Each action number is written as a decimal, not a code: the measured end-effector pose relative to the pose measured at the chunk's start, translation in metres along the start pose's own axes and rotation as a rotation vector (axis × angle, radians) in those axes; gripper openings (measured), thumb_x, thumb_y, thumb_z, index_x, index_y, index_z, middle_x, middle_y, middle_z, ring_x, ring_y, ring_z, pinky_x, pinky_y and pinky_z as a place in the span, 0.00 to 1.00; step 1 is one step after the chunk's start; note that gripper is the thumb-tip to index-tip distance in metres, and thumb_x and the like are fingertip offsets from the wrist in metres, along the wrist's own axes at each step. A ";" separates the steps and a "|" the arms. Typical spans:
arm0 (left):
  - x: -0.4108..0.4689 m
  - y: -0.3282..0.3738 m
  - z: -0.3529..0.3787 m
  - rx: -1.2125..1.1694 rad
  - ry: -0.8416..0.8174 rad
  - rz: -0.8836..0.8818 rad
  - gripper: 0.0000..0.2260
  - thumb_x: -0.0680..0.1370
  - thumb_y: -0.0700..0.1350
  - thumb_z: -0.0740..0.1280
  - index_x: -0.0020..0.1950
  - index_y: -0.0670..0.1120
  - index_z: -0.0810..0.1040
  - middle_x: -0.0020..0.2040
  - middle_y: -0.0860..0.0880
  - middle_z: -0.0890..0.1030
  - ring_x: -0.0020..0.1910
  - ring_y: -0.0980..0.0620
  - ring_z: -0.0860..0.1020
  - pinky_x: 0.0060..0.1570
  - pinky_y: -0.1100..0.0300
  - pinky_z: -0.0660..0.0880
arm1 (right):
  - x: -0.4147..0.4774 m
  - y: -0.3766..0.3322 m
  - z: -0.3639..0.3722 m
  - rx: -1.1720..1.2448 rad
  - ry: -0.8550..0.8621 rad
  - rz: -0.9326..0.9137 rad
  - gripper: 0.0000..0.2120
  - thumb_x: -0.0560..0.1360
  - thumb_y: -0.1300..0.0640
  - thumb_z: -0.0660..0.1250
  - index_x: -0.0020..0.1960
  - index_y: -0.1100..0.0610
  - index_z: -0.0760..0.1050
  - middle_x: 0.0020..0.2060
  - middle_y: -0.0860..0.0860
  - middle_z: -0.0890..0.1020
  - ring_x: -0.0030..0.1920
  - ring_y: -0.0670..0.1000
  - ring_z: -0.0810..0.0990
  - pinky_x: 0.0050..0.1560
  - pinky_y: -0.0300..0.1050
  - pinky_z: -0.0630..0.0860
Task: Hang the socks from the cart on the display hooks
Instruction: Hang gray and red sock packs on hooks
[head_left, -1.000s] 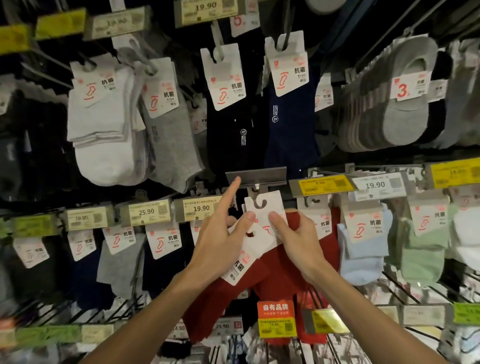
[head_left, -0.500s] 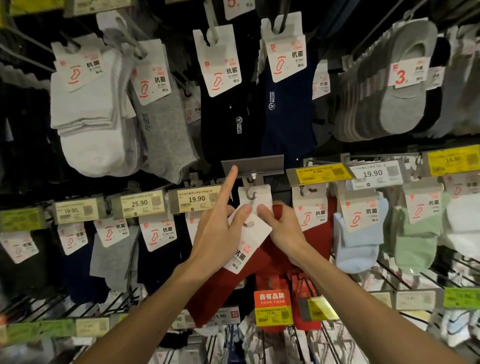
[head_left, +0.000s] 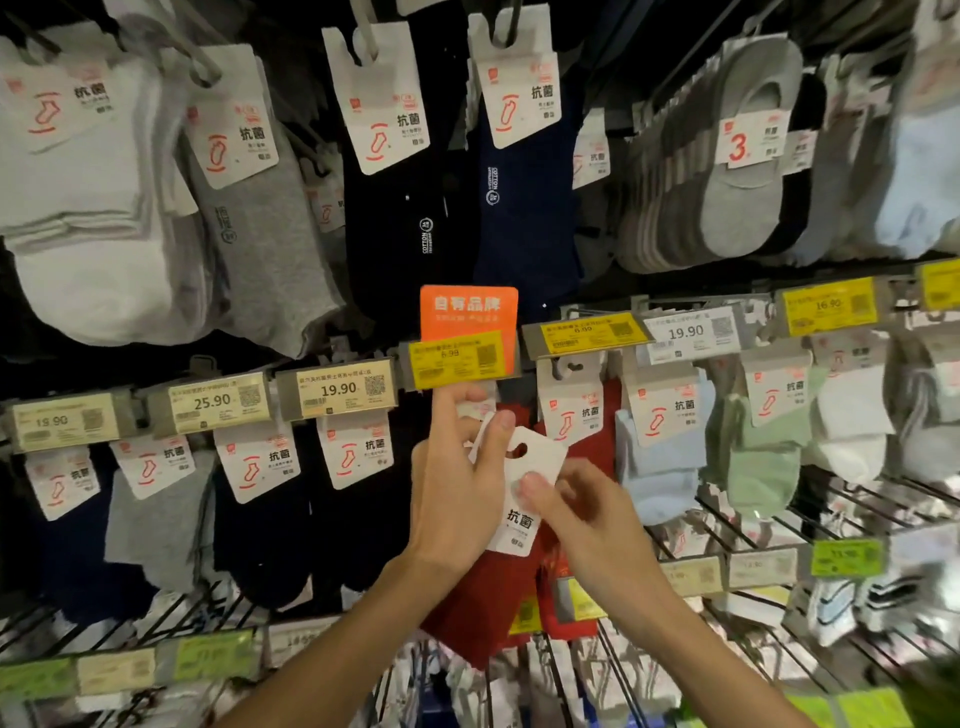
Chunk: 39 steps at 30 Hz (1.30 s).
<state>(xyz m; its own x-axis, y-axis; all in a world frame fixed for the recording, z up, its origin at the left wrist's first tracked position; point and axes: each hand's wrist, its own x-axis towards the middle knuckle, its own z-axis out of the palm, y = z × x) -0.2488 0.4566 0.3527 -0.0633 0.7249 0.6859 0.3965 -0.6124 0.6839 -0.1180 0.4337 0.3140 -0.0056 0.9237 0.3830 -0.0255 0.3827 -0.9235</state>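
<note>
A pair of red socks (head_left: 483, 608) with a white header card (head_left: 543, 460) hangs between my hands, just below the middle hook row. My left hand (head_left: 457, 499) pinches the card's upper left edge with its thumb. That hand's index finger reaches up to the yellow price tag (head_left: 457, 358), which has an orange sign (head_left: 467, 312) behind it. My right hand (head_left: 587, 514) pinches the card's lower right side. The card's hanging hole shows only red through it. The hook itself is hidden behind the price tag. More red socks (head_left: 610, 410) hang just to the right.
Rows of carded socks fill the wall: white (head_left: 78, 208), grey (head_left: 260, 234), black and navy (head_left: 524, 208) above, light blue (head_left: 660, 467) and green (head_left: 753, 457) to the right. Price tag strips (head_left: 337, 389) run along each hook row. Wire hooks (head_left: 727, 525) stick out below.
The price tag holder above the hook has flipped down and now shows its yellow label and orange sign. The card sits lower, under the tag. Both hands keep hold of it.
</note>
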 end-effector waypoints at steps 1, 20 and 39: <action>-0.002 0.001 0.008 -0.012 -0.008 -0.014 0.06 0.82 0.48 0.65 0.53 0.58 0.69 0.36 0.52 0.84 0.30 0.54 0.81 0.30 0.51 0.77 | -0.001 0.001 -0.005 -0.023 0.001 -0.021 0.08 0.77 0.49 0.69 0.54 0.50 0.81 0.44 0.50 0.86 0.45 0.52 0.84 0.45 0.50 0.80; 0.038 0.012 0.063 -0.138 -0.189 -0.173 0.10 0.81 0.41 0.65 0.60 0.52 0.75 0.51 0.57 0.82 0.44 0.63 0.81 0.40 0.66 0.79 | 0.056 -0.004 -0.052 -0.151 0.335 -0.204 0.07 0.77 0.57 0.71 0.51 0.51 0.74 0.38 0.45 0.81 0.35 0.37 0.79 0.35 0.30 0.72; 0.042 -0.006 0.068 0.234 -0.086 0.201 0.39 0.82 0.48 0.63 0.70 0.78 0.37 0.37 0.51 0.75 0.32 0.54 0.75 0.35 0.51 0.78 | 0.076 0.005 -0.049 -0.308 0.436 -0.311 0.10 0.79 0.53 0.70 0.57 0.56 0.76 0.39 0.39 0.78 0.39 0.35 0.76 0.41 0.28 0.69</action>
<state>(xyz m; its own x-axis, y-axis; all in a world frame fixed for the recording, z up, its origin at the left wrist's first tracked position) -0.1910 0.5117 0.3604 0.1117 0.6266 0.7713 0.5939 -0.6644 0.4538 -0.0695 0.5062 0.3372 0.3667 0.6641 0.6515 0.3301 0.5619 -0.7585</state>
